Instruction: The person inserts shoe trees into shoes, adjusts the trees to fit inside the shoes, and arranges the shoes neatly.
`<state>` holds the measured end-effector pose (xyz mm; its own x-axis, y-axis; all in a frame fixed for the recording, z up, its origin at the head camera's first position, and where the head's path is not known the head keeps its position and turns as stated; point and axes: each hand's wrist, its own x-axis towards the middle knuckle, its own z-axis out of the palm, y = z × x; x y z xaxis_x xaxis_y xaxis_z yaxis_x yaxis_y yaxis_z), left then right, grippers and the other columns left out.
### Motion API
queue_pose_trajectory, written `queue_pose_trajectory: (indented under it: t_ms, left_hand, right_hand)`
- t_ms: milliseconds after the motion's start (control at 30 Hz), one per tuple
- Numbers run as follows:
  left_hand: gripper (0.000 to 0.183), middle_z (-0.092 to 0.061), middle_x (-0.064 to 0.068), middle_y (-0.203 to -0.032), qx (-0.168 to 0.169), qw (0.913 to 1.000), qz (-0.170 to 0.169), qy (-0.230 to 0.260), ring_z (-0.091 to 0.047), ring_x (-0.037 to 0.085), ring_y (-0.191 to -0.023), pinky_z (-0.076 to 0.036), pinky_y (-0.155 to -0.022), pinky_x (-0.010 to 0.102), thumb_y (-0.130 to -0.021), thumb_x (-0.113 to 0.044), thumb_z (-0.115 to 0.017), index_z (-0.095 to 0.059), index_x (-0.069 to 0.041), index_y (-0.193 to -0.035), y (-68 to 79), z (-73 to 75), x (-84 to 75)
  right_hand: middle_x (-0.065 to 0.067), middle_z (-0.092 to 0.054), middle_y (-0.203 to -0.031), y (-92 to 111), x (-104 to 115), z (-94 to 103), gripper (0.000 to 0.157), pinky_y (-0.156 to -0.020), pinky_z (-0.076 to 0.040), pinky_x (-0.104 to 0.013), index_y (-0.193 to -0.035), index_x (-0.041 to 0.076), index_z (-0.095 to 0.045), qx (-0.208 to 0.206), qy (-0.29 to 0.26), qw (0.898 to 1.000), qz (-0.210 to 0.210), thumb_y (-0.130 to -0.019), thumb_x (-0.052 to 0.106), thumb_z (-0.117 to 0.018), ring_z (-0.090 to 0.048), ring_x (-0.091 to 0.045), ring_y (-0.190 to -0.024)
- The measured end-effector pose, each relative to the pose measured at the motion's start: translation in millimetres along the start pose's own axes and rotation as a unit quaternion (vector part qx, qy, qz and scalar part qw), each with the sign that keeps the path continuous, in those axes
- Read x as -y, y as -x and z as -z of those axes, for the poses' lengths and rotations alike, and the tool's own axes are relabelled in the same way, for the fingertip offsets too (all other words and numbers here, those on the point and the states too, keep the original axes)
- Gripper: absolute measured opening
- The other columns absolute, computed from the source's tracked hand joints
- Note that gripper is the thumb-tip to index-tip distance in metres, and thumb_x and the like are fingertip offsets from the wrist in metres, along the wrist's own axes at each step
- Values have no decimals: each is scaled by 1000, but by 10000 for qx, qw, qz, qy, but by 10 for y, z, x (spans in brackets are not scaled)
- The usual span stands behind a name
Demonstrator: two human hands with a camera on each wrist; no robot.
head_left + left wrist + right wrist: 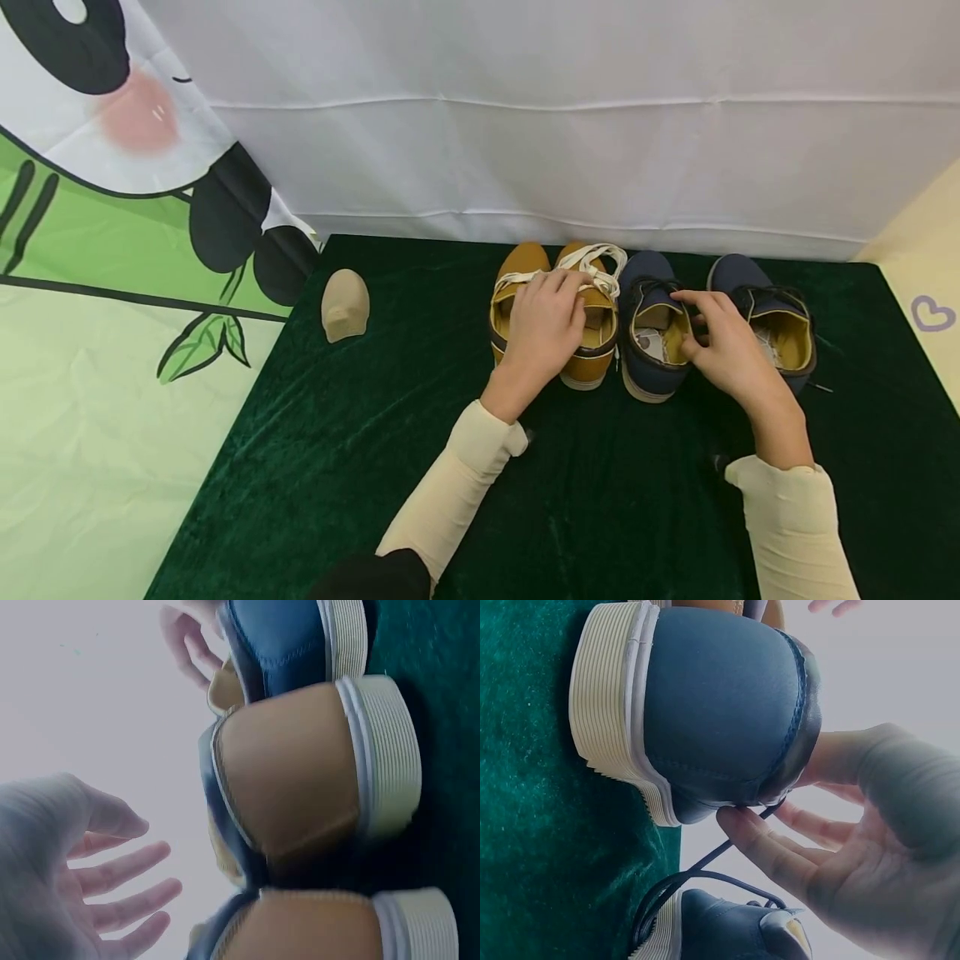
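Two tan shoes, the left one (527,256) and the right one (587,367), stand side by side with white laces (600,258) on top. My left hand (543,321) hovers above them with its fingers spread and relaxed; in the left wrist view it is apart from the tan heels (292,772). Close to their right is a navy shoe (648,379). With my right hand (727,350) I pinch its right collar, thumb inside the opening and fingers along the outer side, by a dark lace (705,862). A second navy shoe (738,271) stands further right, partly behind that hand.
A beige toe-shaped insert (345,306) lies on the dark green velvet cloth (360,433) to the left. White fabric (525,150) hangs behind the shoes. A cartoon-printed sheet (90,350) borders the left side, and a cream panel (922,258) the right.
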<state>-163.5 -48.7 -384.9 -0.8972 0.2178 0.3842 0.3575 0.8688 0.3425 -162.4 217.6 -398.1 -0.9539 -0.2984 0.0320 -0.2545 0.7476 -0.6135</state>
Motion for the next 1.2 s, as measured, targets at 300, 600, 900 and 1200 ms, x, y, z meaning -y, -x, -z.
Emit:
queue_pose_trajectory:
  t_ms: [300, 600, 900, 1200]
  left_hand:
    - [24, -71, 4, -128, -476, 9977, 451, 187, -64, 26, -119, -52, -98, 44, -103, -15, -64, -69, -17, -126, 61, 178, 275]
    - [24, -72, 6, -126, -838, 9923, 868, 285, -65, 29, -115, -52, -91, 45, -101, -13, -66, -70, -15, -124, 63, 328, 572]
    - [23, -72, 8, -127, -1005, 9856, 1329, 299, -65, 32, -115, -52, -94, 48, -102, -12, -65, -69, -13, -125, 110, 367, 912]
    - [24, -71, 10, -129, -1090, 9787, 1699, 383, -64, 34, -115, -50, -95, 51, -103, -13, -63, -68, -11, -126, 138, 371, 1177]
  right_hand:
    - [-31, -37, -152, 6, 48, 9, 64, -96, -48, -70, -156, 8, -42, 113, -6, 9999, -116, -95, -4, -59, -51, -51, -123]
    - [-30, -37, -153, -3, 49, 17, 64, -95, -48, -69, -155, 9, -43, 85, 4, 9999, -101, -95, -4, -60, -51, -50, -123]
    - [-31, -37, -153, 22, 27, 1, 65, -96, -49, -69, -156, 8, -43, 79, -31, 10000, -41, -94, -6, -59, -50, -50, -121]
    - [-31, -36, -153, 10, 2, -15, 65, -98, -50, -69, -155, 8, -43, 58, -58, 10000, -5, -94, -6, -58, -50, -50, -121]
